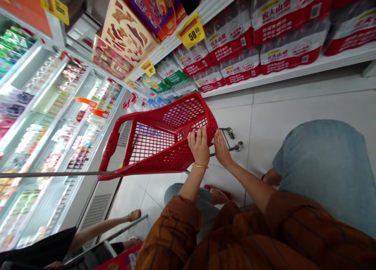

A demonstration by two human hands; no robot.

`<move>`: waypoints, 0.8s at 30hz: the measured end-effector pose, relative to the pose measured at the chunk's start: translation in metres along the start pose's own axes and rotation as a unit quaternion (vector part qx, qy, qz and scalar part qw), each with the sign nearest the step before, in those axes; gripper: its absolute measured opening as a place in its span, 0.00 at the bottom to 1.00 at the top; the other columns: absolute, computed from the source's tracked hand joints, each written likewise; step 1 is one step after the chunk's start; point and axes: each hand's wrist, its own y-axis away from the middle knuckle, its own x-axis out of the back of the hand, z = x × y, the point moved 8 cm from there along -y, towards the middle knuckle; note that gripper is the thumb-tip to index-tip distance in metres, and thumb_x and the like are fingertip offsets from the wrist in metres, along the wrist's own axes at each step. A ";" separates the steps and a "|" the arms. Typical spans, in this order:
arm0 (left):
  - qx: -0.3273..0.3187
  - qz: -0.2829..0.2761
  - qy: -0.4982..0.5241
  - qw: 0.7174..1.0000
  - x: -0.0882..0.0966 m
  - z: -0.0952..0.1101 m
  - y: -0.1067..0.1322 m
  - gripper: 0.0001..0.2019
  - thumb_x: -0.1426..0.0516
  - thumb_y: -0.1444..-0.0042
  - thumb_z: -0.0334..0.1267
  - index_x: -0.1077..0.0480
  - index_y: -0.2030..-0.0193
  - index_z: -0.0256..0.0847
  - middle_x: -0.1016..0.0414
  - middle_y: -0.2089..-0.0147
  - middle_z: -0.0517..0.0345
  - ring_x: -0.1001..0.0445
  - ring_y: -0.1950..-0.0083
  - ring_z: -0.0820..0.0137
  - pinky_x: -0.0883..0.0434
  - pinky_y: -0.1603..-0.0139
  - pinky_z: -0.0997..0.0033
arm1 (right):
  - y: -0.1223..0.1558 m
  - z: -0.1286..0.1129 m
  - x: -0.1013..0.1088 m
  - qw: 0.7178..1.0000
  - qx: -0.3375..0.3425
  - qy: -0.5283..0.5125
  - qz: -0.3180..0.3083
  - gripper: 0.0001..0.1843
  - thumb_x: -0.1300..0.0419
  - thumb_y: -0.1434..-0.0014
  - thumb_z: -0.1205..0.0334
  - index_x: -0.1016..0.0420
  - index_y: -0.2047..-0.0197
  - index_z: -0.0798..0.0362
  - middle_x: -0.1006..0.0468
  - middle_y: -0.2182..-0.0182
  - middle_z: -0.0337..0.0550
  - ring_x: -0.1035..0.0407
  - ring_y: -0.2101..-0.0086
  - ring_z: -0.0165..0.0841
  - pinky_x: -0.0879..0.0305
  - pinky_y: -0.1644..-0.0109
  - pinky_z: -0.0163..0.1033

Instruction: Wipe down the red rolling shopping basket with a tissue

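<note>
A red plastic shopping cart [152, 166] with lattice sides appears tilted in the middle of the head view. My left hand [200, 145], with a gold bracelet at the wrist, is closed over the side of its basket, fingers reaching inside. Close beside it, my right hand [222, 149] has its fingers bent against the bottom end of the basket; what its fingertips grip there is partly hidden. Metal legs with caster wheels [240, 145] stick out past my right hand. I see no goods inside the basket.
Shrink-wrapped water bottles [237, 68] fill the low shelf, with boxed goods [129, 31] and yellow price tags [191, 30] above. Lit refrigerated shelves [58, 144] line the left. Another person's leg [100, 229] shows at the lower left, near a second cart [120, 258]. Pale tiles [293, 105] cover the floor.
</note>
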 end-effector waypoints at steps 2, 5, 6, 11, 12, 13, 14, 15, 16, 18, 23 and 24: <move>0.002 -0.001 -0.003 1.000 0.000 0.000 0.001 0.19 0.51 0.36 0.34 0.34 0.39 0.41 0.29 0.42 0.46 0.36 0.37 0.59 0.45 0.32 0.49 | 0.002 0.003 -0.001 1.000 0.002 0.002 -0.001 0.33 0.61 0.34 0.72 0.67 0.29 0.44 0.55 0.30 0.46 0.65 0.32 0.37 0.52 0.31 0.59; 0.002 0.001 -0.002 1.000 0.000 0.000 0.001 0.19 0.49 0.36 0.35 0.34 0.39 0.41 0.29 0.42 0.47 0.37 0.36 0.59 0.45 0.32 0.49 | 0.004 0.003 -0.002 1.000 0.020 -0.001 0.004 0.34 0.62 0.34 0.73 0.67 0.29 0.46 0.57 0.30 0.48 0.65 0.32 0.37 0.53 0.31 0.59; 0.002 0.002 -0.001 1.000 0.000 0.001 0.001 0.19 0.49 0.37 0.35 0.34 0.39 0.41 0.29 0.42 0.47 0.37 0.36 0.59 0.45 0.32 0.49 | 0.005 0.003 -0.002 1.000 0.026 -0.003 0.006 0.34 0.62 0.34 0.74 0.67 0.29 0.47 0.58 0.30 0.48 0.65 0.32 0.37 0.54 0.31 0.59; 0.005 0.008 -0.009 1.000 0.003 0.002 0.000 0.19 0.49 0.37 0.33 0.33 0.40 0.40 0.28 0.43 0.48 0.37 0.37 0.58 0.46 0.31 0.48 | 0.014 0.013 -0.004 1.000 -0.004 -0.021 0.000 0.34 0.60 0.35 0.75 0.63 0.29 0.48 0.55 0.31 0.50 0.63 0.32 0.37 0.53 0.31 0.58; 0.006 0.008 -0.008 1.000 0.004 0.003 -0.001 0.19 0.49 0.37 0.32 0.33 0.40 0.39 0.28 0.43 0.47 0.37 0.37 0.58 0.46 0.31 0.48 | 0.016 0.016 -0.005 1.000 -0.018 -0.025 -0.002 0.35 0.60 0.36 0.75 0.64 0.29 0.49 0.55 0.31 0.51 0.62 0.32 0.37 0.51 0.32 0.58; 0.007 0.007 -0.006 1.000 0.004 0.004 -0.001 0.19 0.49 0.38 0.32 0.33 0.40 0.38 0.28 0.43 0.47 0.37 0.37 0.58 0.45 0.31 0.48 | 0.018 0.019 -0.006 0.999 -0.033 -0.027 -0.005 0.35 0.60 0.36 0.75 0.65 0.29 0.50 0.56 0.31 0.52 0.62 0.32 0.38 0.50 0.32 0.57; 0.009 0.005 -0.005 1.000 0.005 0.004 -0.002 0.19 0.50 0.38 0.31 0.33 0.41 0.38 0.28 0.43 0.47 0.37 0.38 0.58 0.45 0.32 0.48 | 0.020 0.021 -0.007 0.998 -0.047 -0.030 -0.006 0.35 0.60 0.36 0.75 0.66 0.29 0.52 0.56 0.31 0.53 0.62 0.32 0.38 0.49 0.32 0.56; 0.012 0.003 -0.003 1.000 0.006 0.004 -0.002 0.19 0.50 0.37 0.31 0.32 0.41 0.38 0.28 0.43 0.46 0.37 0.38 0.59 0.45 0.32 0.48 | 0.021 0.023 -0.009 0.998 -0.060 -0.032 -0.007 0.36 0.59 0.36 0.75 0.67 0.29 0.53 0.56 0.31 0.54 0.62 0.32 0.38 0.48 0.32 0.56; 0.016 0.001 -0.002 1.000 0.006 0.004 -0.003 0.18 0.50 0.37 0.32 0.32 0.41 0.38 0.28 0.43 0.46 0.36 0.38 0.59 0.45 0.32 0.48 | 0.022 0.025 -0.009 0.997 -0.072 -0.034 -0.006 0.36 0.59 0.36 0.75 0.67 0.29 0.53 0.56 0.31 0.55 0.62 0.32 0.38 0.48 0.33 0.56; 0.024 -0.004 0.000 1.000 0.006 0.004 -0.004 0.18 0.51 0.37 0.33 0.32 0.41 0.39 0.28 0.43 0.46 0.36 0.38 0.59 0.46 0.32 0.48 | 0.020 0.025 -0.009 0.996 -0.085 -0.035 -0.006 0.36 0.58 0.36 0.74 0.67 0.29 0.54 0.54 0.31 0.56 0.61 0.32 0.39 0.48 0.33 0.57; 0.028 -0.005 0.006 1.000 0.004 0.004 -0.003 0.18 0.51 0.37 0.33 0.32 0.41 0.39 0.28 0.43 0.46 0.36 0.38 0.59 0.45 0.32 0.47 | 0.001 0.010 0.004 0.996 -0.076 -0.036 -0.003 0.34 0.57 0.35 0.69 0.65 0.28 0.52 0.48 0.33 0.56 0.55 0.33 0.43 0.47 0.34 0.60; 0.028 -0.002 0.007 1.000 0.003 0.004 -0.003 0.18 0.51 0.37 0.34 0.33 0.41 0.39 0.28 0.43 0.46 0.36 0.39 0.59 0.46 0.32 0.47 | -0.006 0.004 0.008 0.997 -0.072 -0.036 0.000 0.34 0.57 0.34 0.68 0.64 0.28 0.52 0.48 0.33 0.55 0.54 0.33 0.43 0.46 0.34 0.59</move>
